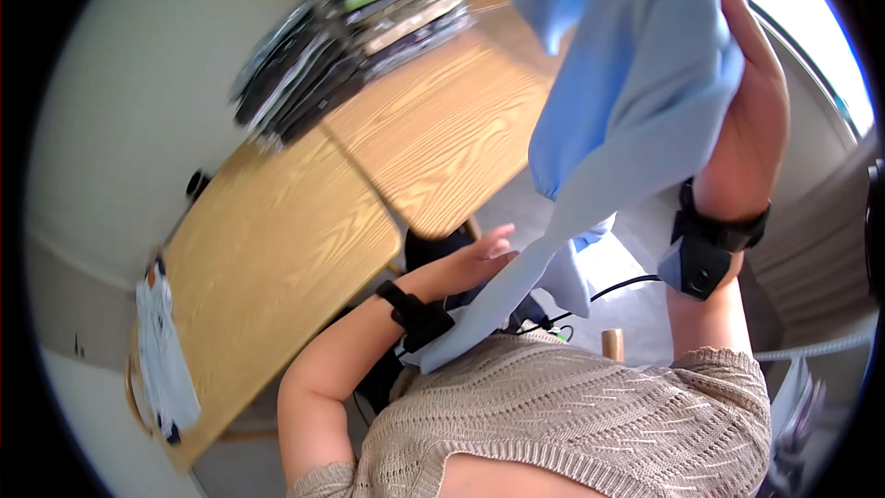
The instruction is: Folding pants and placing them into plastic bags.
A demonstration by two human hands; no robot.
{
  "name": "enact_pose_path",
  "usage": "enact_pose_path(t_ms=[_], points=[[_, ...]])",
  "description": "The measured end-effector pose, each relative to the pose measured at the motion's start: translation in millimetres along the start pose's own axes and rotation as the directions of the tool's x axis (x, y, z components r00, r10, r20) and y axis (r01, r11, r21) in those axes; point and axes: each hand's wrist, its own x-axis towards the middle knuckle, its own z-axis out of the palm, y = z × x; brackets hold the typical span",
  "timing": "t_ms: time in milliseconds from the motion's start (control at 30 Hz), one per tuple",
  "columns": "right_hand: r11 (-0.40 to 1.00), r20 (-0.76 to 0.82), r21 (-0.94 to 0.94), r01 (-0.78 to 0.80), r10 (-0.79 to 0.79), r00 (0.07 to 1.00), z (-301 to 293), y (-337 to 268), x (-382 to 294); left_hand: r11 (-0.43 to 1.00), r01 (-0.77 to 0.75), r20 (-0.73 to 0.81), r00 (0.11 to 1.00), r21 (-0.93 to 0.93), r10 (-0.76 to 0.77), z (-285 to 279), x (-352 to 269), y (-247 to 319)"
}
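Note:
A light blue cloth garment (639, 104) hangs in loose folds from my raised right hand (753, 97). The thumb presses along its right side, and the other fingers are hidden behind the cloth. One long flap of it trails down to my waist. My left hand (487, 252) is low in front of me, just left of that flap. Its fingers are apart, and I see nothing between them. A black strap with a small box circles each wrist.
Two wooden tables (297, 242) meet at a seam on the left. Tall stacks of folded clothes (408, 7) stand at the back. A folded pale garment (162, 353) lies at the far left end. A black cable (622, 283) runs from my right wrist past my waist. Clothes hang lower right.

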Motion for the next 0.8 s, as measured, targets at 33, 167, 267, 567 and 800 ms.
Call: enact_pose_path(t_ms=[33,167,267,567,800], points=[[0.998,-0.124,0.040,0.043,-0.038,0.992,14,-9,1,0.995,0.050,0.147,0.988,-0.086,-0.037,7,23,9],[0.993,-0.026,-0.090,0.077,-0.080,0.996,5,-6,-3,0.833,0.153,0.419,0.903,-0.532,0.101,38,100,-10],[0.965,-0.062,0.262,0.010,0.006,0.998,9,-1,4,0.624,0.214,0.443,0.865,-0.752,0.237,55,133,-4],[0.958,-0.059,0.278,0.063,-0.048,0.997,-31,-48,6,0.441,0.326,0.477,0.829,-0.836,0.291,46,155,11],[0.890,-0.477,-0.396,0.227,-0.411,0.777,-102,-123,-95,0.699,-0.222,-0.155,0.975,-0.680,0.160,-16,172,59]])
